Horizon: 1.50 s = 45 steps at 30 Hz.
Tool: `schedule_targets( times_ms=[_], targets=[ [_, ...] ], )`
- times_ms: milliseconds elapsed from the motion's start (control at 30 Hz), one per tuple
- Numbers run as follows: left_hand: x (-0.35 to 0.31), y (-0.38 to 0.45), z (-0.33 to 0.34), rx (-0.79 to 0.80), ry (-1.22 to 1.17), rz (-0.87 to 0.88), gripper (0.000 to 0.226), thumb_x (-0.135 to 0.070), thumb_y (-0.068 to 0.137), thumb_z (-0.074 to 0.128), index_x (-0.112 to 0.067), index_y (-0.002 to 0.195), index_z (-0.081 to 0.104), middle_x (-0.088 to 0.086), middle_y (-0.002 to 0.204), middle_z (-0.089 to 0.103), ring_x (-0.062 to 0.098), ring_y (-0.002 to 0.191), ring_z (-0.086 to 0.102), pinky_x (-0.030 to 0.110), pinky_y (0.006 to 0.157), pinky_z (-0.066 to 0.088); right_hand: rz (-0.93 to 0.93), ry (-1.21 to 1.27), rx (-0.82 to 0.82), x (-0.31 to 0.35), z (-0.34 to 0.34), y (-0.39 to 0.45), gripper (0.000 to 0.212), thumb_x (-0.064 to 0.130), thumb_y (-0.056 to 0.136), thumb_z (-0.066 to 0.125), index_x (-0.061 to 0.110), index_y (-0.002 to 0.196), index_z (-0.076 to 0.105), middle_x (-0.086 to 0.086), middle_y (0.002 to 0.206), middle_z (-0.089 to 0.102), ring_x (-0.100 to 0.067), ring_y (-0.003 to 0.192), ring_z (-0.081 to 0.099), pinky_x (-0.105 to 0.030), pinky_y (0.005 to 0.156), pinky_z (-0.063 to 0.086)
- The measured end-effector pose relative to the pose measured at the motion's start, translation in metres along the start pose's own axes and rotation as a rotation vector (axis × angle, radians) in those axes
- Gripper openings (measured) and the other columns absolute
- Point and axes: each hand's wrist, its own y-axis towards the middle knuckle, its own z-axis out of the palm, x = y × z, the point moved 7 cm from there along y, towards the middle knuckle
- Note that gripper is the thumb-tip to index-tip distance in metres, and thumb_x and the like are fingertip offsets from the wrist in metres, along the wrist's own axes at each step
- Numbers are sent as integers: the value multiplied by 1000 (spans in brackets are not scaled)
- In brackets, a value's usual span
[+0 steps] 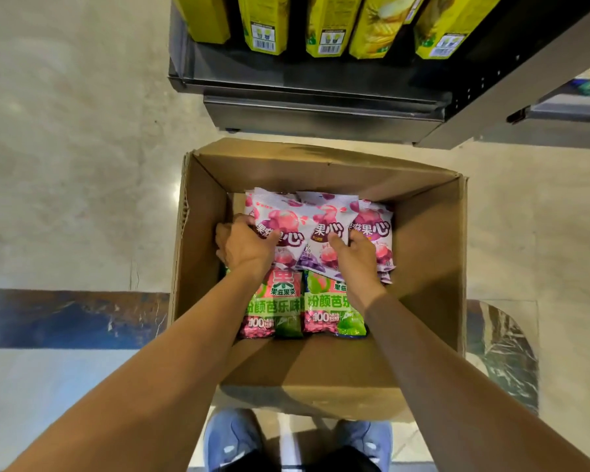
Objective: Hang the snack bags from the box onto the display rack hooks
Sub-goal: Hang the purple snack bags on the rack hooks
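- Your left hand [244, 247] and right hand [358, 257] are both down inside the cardboard box [426, 267], which stands open on the floor in front of the display rack [307, 97].
- Left grip: fingers curled over the left edge of the pink-and-white snack bags [297, 223], closed on the stack. Right grip: thumb on top and fingers on the face of the same fan of bags, pressing or pinching; how many bags it has cannot be told.
- The bags lie fanned and overlapping at the far end of the box. A second sort, the green-banded snack bags [273, 308], lies in two rows at the near end, partly under your wrists.
- Step in hand, as judged: gathering a bundle to lift out. Square the fan into one stack before lifting, and hold it near the top seals, so the hang end, presumably there, comes up ready.
- Material: glossy printed film, slick and pillow-shaped, soft contents. Expect the bags to slide over each other; grip across the stack, not one face only.
- Box: plain corrugated board, flaps open, walls upright and deep. Lift straight up to clear them.
- Rack: dark sheet-metal base and shelves; yellow cartons [263, 25] stand above the box. No hooks are in view.
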Motion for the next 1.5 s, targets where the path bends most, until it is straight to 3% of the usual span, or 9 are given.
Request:
schedule_targets(
  times_ms=[267, 333, 500, 767, 933, 1133, 1333, 1400, 1500],
  targets=[
    [-6, -6, 1, 208, -91, 154, 41, -31, 73, 79, -14, 97, 51, 1, 92, 58, 23, 92, 59, 39, 89, 47, 80, 205, 168, -10, -4, -4, 70, 17, 97, 49, 11, 150, 3, -5, 158, 10, -24, 144, 16, -42, 113, 17],
    [-8, -15, 0, 320, -127, 186, 24, -30, 78, 74, -12, 84, 61, 2, 83, 63, 19, 80, 60, 34, 84, 49, 89, 252, 211, -5, -6, -13, 68, 13, 96, 49, 8, 150, 7, -6, 157, 14, -22, 143, 17, -41, 114, 15],
    [-18, -55, -33, 467, -313, 88, 30, -24, 89, 62, -3, 110, 63, 8, 109, 68, 18, 90, 64, 25, 75, 53, 128, 405, 278, 22, -21, -58, 43, 5, 91, 56, 8, 132, 45, -10, 140, 47, -25, 132, 42, -42, 114, 28],
    [-116, -176, -156, 721, -569, 138, 34, -32, 90, 54, -14, 120, 58, 7, 110, 71, 24, 103, 67, 38, 85, 55, -53, 366, 399, 157, -88, -196, 36, 16, 89, 60, 15, 124, 55, -10, 122, 64, -26, 108, 64, -42, 90, 53],
    [-210, -282, -256, 731, -709, 301, 57, -58, 81, 39, -22, 119, 60, 3, 113, 70, 19, 101, 67, 30, 76, 58, -185, 272, 457, 280, -123, -302, 55, 38, 78, 66, 10, 125, 59, -10, 118, 67, -24, 107, 64, -44, 94, 51],
    [-309, -404, -386, 581, -712, 473, 57, -64, 77, 40, -28, 113, 66, 5, 113, 70, 24, 104, 66, 44, 92, 50, -436, 172, 393, 418, -177, -422, 106, 72, 44, 79, 8, 125, 54, -11, 130, 57, -25, 121, 53, -51, 107, 36],
    [-384, -529, -505, 451, -804, 695, 41, -53, 90, 37, -30, 92, 71, 2, 93, 75, 16, 81, 72, 32, 62, 56, -740, 220, 427, 535, -235, -573, 78, 54, 49, 83, 2, 105, 68, -16, 103, 71, -31, 103, 65, -51, 100, 45],
    [-401, -566, -536, 426, -805, 736, 41, -56, 83, 42, -29, 95, 70, 3, 94, 75, 17, 83, 72, 33, 65, 58, -848, 239, 442, 564, -249, -614, 70, 50, 55, 81, -1, 103, 69, -21, 104, 69, -32, 101, 65, -53, 99, 44],
    [-424, -611, -578, 412, -793, 812, 67, -65, 70, 50, -26, 123, 59, 4, 117, 68, 20, 103, 67, 39, 84, 56, -987, 283, 401, 602, -271, -663, 92, 61, 47, 83, -12, 98, 62, -35, 107, 61, -25, 89, 58, -51, 88, 47]
  ],
)
